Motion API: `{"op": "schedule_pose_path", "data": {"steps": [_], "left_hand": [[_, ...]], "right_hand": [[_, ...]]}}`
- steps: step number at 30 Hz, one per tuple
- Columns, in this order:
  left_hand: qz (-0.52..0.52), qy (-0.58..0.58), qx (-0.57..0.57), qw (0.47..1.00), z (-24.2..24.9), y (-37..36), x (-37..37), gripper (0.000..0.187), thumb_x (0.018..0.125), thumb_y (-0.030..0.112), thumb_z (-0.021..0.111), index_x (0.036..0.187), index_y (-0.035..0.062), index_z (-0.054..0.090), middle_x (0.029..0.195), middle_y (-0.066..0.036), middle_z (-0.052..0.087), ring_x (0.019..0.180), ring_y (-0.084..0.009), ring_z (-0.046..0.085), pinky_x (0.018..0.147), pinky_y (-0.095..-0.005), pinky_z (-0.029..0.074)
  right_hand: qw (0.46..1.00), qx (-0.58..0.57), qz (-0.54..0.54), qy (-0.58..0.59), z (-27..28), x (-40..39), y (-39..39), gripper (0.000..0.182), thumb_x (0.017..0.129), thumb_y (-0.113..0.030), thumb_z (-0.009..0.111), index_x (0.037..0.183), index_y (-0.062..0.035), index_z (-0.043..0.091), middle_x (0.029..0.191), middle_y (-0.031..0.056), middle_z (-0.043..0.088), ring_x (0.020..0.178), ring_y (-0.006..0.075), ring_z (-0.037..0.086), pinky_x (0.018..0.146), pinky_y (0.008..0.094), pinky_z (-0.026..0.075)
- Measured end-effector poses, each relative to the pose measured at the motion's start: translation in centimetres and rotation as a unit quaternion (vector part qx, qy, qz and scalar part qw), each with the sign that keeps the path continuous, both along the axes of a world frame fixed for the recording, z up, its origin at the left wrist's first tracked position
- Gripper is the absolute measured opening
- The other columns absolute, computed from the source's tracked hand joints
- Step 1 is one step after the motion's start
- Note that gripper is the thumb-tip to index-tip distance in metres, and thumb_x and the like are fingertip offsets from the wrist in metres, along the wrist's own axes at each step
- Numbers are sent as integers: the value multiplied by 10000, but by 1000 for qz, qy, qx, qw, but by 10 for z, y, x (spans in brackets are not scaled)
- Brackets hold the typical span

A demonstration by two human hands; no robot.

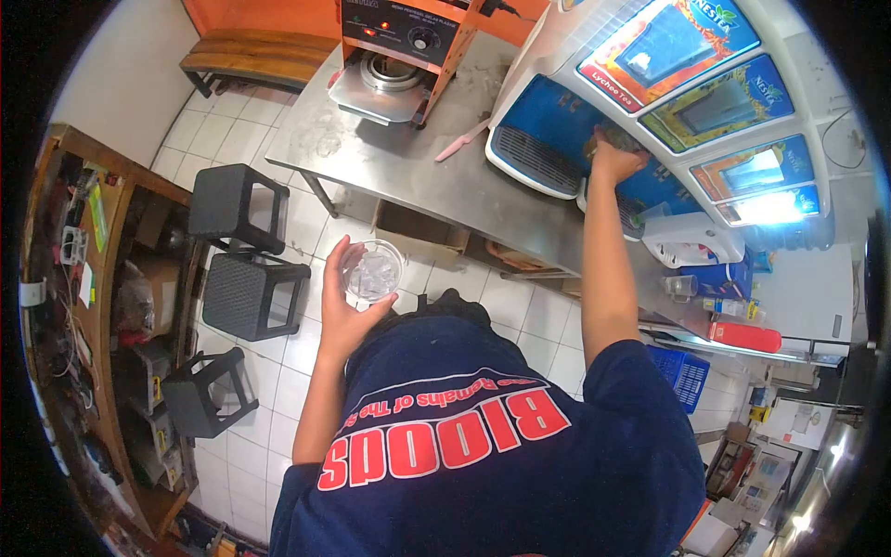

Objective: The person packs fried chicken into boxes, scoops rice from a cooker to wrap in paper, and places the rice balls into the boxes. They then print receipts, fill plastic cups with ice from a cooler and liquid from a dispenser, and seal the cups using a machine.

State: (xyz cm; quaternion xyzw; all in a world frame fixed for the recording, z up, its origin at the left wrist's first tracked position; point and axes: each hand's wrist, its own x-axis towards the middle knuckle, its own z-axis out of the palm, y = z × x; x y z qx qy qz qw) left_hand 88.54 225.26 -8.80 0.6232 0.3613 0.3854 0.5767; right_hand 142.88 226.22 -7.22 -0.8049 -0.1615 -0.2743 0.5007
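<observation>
My left hand (348, 311) is wrapped round a clear plastic cup (373, 270) with ice in it, held in front of my body over the floor. My right hand (617, 158) reaches into the blue recess of the drink dispenser (654, 215), above its drip trays. Its fingers are bent round something dark and glassy that I cannot make out. The black drip grille (534, 160) is to the left of this hand. A pink-handled utensil (462, 141) lies on the steel table (390, 172) beside the dispenser.
An orange cup sealing machine (394, 60) stands at the table's far end. Black stools (251, 295) line the left side, near a wooden shelf (130, 186). Beyond them is a wooden bench (255, 56). A red case (745, 336) and blue crate (676, 376) are at right.
</observation>
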Motion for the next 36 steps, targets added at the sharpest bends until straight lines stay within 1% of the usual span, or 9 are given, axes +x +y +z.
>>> {"op": "schedule_pose_path", "data": {"steps": [4,6,12,16,18,28,31,34,36], "left_hand": [[10,-10,-1,1000,-2,-3,0,1030,691,83,876,1551,24,312,1427,-202,505,1360,-302,501,1160,-425,376],[10,-8,-1,1000,-2,-3,-1,1032,689,78,876,1551,26,313,1431,-202,502,1359,-302,502,1159,-425,377],[14,-5,0,1000,-7,-7,-3,1037,682,61,875,1553,28,312,1432,-198,497,1349,-304,507,1157,-423,380],[18,-8,4,1000,-15,-10,-5,1038,681,59,874,1553,27,311,1437,-189,489,1359,-306,495,1159,-425,376],[17,-9,2,1000,-16,-13,-5,1037,683,60,873,1553,28,311,1443,-186,483,1365,-305,489,1161,-425,373],[23,-7,-7,1000,-22,-23,-6,1030,698,59,866,1558,30,301,1457,-183,470,1373,-307,480,1163,-426,374],[30,0,-5,1000,-22,-26,-3,1029,696,61,866,1559,36,305,1444,-187,482,1364,-309,486,1157,-430,380],[36,-5,1,999,-26,-28,4,1030,694,64,866,1560,43,309,1430,-190,494,1352,-309,493,1153,-434,385],[40,-4,4,999,-29,-29,9,1031,692,65,867,1560,48,311,1427,-190,497,1348,-309,494,1152,-434,386]], "right_hand": [[1000,-11,-9,-28,-5,7,0,1089,541,-298,1008,1376,102,435,1377,277,487,1322,443,409,1124,533,360],[999,-25,10,-22,-6,10,-1,1158,530,-343,1017,1397,98,389,1379,278,456,1322,420,414,1142,496,352],[999,16,33,-13,-5,9,-2,1145,542,-332,1011,1401,87,381,1382,272,438,1325,417,414,1147,496,355],[1000,-17,7,-10,-3,7,-1,1145,538,-330,1013,1394,91,378,1395,279,422,1326,422,418,1144,501,363],[999,19,20,16,3,0,-1,1055,529,-230,1018,1369,87,463,1390,255,477,1324,422,414,1138,498,355],[999,22,18,35,2,0,-1,1054,539,-231,1016,1372,84,453,1404,254,463,1340,414,402,1165,489,343],[999,28,18,15,0,4,-2,1071,532,-238,1016,1378,83,444,1414,253,462,1336,416,414,1172,494,336],[995,69,67,-17,-6,12,-3,1129,507,-339,1025,1350,97,414,1400,279,436,1316,423,443,1136,495,380],[999,3,40,-12,-7,18,-4,1122,510,-320,1025,1354,96,413,1392,278,443,1282,421,479,1126,491,394]]}}
